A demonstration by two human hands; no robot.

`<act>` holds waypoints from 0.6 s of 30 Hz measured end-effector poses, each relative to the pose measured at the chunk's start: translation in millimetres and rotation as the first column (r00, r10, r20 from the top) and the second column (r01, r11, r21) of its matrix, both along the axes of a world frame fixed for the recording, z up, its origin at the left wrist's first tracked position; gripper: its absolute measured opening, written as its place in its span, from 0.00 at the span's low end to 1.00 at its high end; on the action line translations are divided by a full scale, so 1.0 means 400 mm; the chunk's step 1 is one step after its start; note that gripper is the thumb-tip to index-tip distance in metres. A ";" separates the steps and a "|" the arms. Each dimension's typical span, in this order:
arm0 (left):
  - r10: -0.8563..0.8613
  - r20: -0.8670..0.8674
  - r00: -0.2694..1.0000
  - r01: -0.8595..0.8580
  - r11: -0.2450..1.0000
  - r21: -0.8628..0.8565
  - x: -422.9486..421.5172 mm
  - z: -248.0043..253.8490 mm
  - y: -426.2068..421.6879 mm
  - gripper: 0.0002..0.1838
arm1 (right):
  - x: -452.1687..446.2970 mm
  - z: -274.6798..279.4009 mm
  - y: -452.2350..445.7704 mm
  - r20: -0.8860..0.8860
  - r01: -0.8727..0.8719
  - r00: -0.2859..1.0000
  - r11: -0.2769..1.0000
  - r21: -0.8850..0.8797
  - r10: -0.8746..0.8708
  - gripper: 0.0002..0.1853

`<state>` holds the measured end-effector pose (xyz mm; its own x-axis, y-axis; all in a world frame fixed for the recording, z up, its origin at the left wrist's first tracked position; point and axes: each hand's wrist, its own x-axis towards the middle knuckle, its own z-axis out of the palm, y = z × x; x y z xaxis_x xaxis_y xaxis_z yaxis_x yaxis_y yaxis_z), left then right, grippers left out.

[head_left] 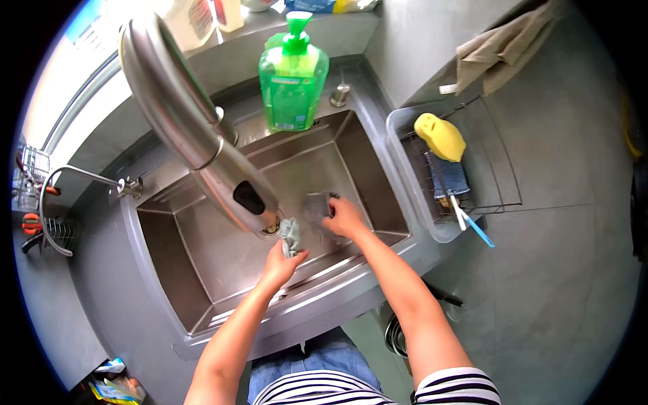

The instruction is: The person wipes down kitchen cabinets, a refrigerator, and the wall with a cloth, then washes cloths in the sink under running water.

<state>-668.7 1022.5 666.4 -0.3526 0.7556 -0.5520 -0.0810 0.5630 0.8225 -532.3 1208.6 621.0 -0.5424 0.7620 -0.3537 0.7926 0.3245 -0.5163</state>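
Low over the steel sink [202,253], my left hand [282,263] is closed on a crumpled, pale grey-green cloth [290,236]. My right hand [344,219] grips a small dark grey, partly see-through object [316,207]; motion blur hides its exact kind. The two hands are apart, with the cloth to the left of the grey object. Above the cloth hangs the head of the steel faucet [226,182], and the drain [272,228] shows partly beneath it.
A green pump soap bottle [293,88] stands at the sink's back edge. To the right, a clear plastic bin [405,162] holds a yellow sponge [440,137], a blue cloth [447,177] and brushes. A thin curved tap [50,196] and orange-handled scissors [31,223] are at left.
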 end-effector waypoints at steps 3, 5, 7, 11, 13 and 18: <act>0.075 -0.009 0.997 -0.075 0.996 0.049 0.006 0.029 0.003 0.21 | 0.020 0.090 -0.051 -0.259 0.038 0.966 0.997 0.064 -0.020 0.15; 0.100 0.001 0.995 -0.100 0.994 0.049 0.024 0.040 0.008 0.21 | 0.056 0.102 -0.086 -0.065 -0.043 0.997 0.989 0.139 0.052 0.13; 0.077 -0.077 0.994 -0.072 0.996 0.060 0.034 0.045 0.022 0.22 | 0.095 0.102 -0.098 -0.061 -0.046 0.996 0.984 0.173 0.057 0.10; 0.067 -0.035 0.997 -0.063 0.993 0.103 0.072 0.132 0.041 0.23 | 0.143 0.249 -0.095 -0.246 0.116 0.967 0.970 0.214 -0.062 0.10; 0.065 -0.019 0.998 -0.062 0.990 0.123 0.090 0.156 0.065 0.23 | 0.170 0.357 -0.071 -0.320 0.179 0.944 0.942 0.285 -0.083 0.10; 0.007 0.032 0.999 -0.013 0.976 0.216 0.144 0.256 0.139 0.20 | 0.282 0.624 0.033 -0.388 0.265 0.921 0.753 0.603 -0.014 0.12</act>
<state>-611.3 1078.3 768.6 -0.3463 0.8548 -0.3867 -0.1126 0.3713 0.9217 -419.6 1221.9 870.4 -0.3978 0.8140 0.4232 0.6701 0.5729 -0.4721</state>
